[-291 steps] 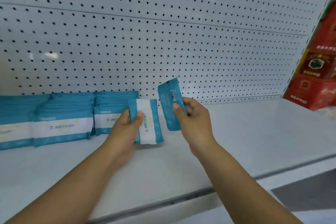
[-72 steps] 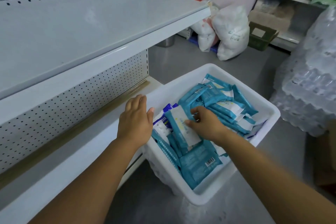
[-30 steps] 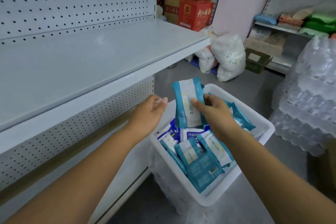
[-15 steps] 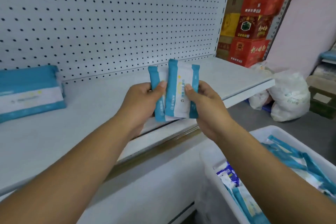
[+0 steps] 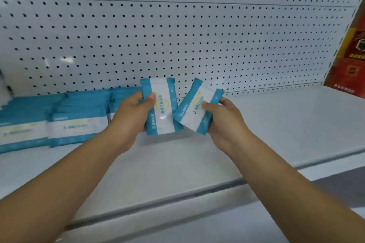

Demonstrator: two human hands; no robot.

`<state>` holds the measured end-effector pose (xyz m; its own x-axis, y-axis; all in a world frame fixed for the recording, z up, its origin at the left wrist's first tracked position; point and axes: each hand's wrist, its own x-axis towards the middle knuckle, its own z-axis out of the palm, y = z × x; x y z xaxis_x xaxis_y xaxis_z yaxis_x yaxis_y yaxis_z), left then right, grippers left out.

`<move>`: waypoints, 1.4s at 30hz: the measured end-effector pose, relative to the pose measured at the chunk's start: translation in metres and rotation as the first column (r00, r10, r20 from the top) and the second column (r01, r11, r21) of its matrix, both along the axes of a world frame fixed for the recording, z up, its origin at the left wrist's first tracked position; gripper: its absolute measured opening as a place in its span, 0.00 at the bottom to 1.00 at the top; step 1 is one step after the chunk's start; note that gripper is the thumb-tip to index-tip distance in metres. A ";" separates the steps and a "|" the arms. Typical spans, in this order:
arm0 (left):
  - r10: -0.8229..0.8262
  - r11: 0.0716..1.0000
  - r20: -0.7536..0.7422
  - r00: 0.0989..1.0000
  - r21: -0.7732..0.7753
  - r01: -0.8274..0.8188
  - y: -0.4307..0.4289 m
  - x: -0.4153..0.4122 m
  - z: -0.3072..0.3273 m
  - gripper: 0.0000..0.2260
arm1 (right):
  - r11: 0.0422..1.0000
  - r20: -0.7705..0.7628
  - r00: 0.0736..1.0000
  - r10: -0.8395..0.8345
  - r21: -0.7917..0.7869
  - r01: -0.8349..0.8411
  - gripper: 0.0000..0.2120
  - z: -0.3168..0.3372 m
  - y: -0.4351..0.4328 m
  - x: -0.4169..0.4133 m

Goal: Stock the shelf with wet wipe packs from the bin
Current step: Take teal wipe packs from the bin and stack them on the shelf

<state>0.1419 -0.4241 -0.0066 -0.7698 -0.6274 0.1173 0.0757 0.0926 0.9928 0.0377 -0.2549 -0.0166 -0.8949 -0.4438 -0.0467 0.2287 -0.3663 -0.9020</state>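
While our left hand [image 5: 131, 116] grips one teal-and-white wipe pack [image 5: 161, 106], our right hand [image 5: 223, 118] grips another pack [image 5: 195, 109]; their print is too blurred to read.

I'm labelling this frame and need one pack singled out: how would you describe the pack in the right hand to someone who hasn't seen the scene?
Start at the white pegboard wall behind the shelf; two hands hold packs in front of it. The right hand grips a teal-and-white wet wipe pack. Unlike the upright pack in the left hand and the stacks lying flat at the left, it is tilted.
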 end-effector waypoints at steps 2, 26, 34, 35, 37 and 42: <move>0.029 0.999 0.017 0.999 0.025 -0.030 -0.021 0.010 -0.001 0.08 | 0.999 -0.005 0.999 0.038 0.000 -0.038 0.17 0.001 -0.021 0.003; 0.452 0.891 -0.329 0.829 0.211 -0.402 -0.119 0.051 0.004 0.12 | 0.973 -0.321 0.927 0.195 -0.055 -0.223 0.20 0.011 -0.160 0.031; 0.518 0.851 -0.256 0.816 0.255 -0.460 -0.117 0.059 0.009 0.09 | 0.969 -0.499 0.831 0.245 0.159 -0.190 0.16 -0.001 -0.158 0.042; 0.531 0.842 -0.266 0.804 0.275 -0.465 -0.117 0.062 0.010 0.10 | 0.970 -0.501 0.832 0.237 0.162 -0.179 0.16 -0.003 -0.158 0.043; 0.536 0.836 -0.272 0.799 0.301 -0.458 -0.120 0.071 0.012 0.07 | 0.975 -0.497 0.839 0.219 0.142 -0.170 0.16 -0.005 -0.159 0.044; 0.424 0.903 -0.152 0.893 0.145 -0.404 -0.133 0.104 0.010 0.16 | 0.976 -0.490 0.845 0.216 0.110 -0.186 0.15 -0.010 -0.158 0.050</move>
<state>0.2457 -0.5571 0.0030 -0.4103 -0.9011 0.1403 0.2277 0.0478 0.9726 0.0880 -0.4132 -0.0261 -0.6970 -0.6264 0.3490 -0.1915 -0.3065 -0.9324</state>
